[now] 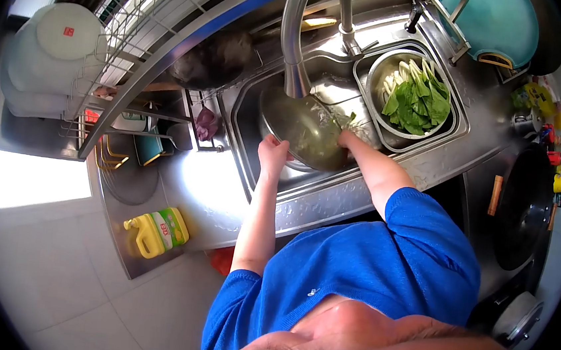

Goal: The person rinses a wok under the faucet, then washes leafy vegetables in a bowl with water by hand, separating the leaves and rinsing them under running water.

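In the larger sink basin a metal bowl (301, 127) is tilted under the tap, with cloudy greenish water in it. My left hand (274, 153) is closed on the bowl's near left rim. At the bowl's right side is my right hand (345, 140); its fingers are mostly hidden, so its grip cannot be made out. A few bits of green (345, 119) show by the bowl's right edge. Leafy greens with white stems (420, 100) fill a second metal bowl (386, 126) in the smaller basin at the right.
The tap spout (296, 76) hangs over the larger basin. A wire dish rack (121, 48) curves along the left. On the left counter stands a yellow jug (157, 232). A black wok (524, 206) and several bottles are at the right.
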`<state>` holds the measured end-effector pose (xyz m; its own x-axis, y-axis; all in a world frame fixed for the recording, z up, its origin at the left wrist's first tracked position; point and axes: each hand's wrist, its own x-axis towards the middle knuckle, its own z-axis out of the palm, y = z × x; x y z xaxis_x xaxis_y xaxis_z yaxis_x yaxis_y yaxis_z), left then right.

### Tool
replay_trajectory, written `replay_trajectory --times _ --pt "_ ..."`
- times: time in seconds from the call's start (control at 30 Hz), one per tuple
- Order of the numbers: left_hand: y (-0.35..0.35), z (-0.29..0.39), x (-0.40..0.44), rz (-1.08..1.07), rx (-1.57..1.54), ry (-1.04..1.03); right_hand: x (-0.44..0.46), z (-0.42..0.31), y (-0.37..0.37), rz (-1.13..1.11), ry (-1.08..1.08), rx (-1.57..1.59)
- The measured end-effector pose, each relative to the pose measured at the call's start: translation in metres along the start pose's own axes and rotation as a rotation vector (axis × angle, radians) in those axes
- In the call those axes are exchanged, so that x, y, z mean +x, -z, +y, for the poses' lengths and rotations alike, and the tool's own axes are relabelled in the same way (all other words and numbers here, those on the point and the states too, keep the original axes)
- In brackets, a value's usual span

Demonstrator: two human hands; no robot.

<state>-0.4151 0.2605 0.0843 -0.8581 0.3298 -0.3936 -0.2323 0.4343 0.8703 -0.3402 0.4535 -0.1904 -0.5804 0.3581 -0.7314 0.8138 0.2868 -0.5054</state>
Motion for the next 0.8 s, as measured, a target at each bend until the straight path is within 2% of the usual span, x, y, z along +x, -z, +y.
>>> replay_trajectory --times 0.07,0.13,0.2,0.27,0.3,0.37,0.43,0.63,0.7,0.77,0.8 --pt "-0.005 0.019 -0.014 0.018 0.194 -0.136 0.066 0.039 -0.054 -0.244 0.113 0.071" --pt "-0.009 0.045 -0.032 0.047 0.292 -0.164 0.005 -0.021 -0.037 -0.329 0.210 -0.147" --pt "-0.006 0.065 -0.047 0.120 0.398 -0.220 0.005 -0.043 -0.063 -0.380 0.600 -0.402" --pt "-0.001 0.080 -0.061 0.151 0.516 -0.235 -0.052 -0.087 -0.053 -0.193 0.229 -0.209" --pt "0.001 0.079 -0.062 0.177 0.562 -0.295 -0.057 -0.101 -0.060 -0.191 0.232 -0.205" --pt "0.001 0.080 -0.068 0.208 0.609 -0.358 -0.060 -0.118 -0.070 -0.430 0.278 -0.093" --pt "-0.002 0.088 -0.079 0.273 0.827 -0.503 -0.067 -0.124 -0.072 -0.466 0.280 -0.075" --pt "0.001 0.090 -0.087 0.329 0.900 -0.404 -0.106 -0.135 -0.046 -0.657 0.249 0.009" --pt "0.017 0.076 -0.078 0.401 0.807 -0.438 -0.112 -0.127 -0.014 -0.086 0.666 -0.392" --pt "0.038 0.065 -0.071 0.472 0.626 -0.454 -0.114 -0.128 0.036 0.028 0.582 -0.332" --pt "0.050 0.059 -0.071 0.469 0.538 -0.437 -0.118 -0.127 0.071 0.164 0.651 -0.209"
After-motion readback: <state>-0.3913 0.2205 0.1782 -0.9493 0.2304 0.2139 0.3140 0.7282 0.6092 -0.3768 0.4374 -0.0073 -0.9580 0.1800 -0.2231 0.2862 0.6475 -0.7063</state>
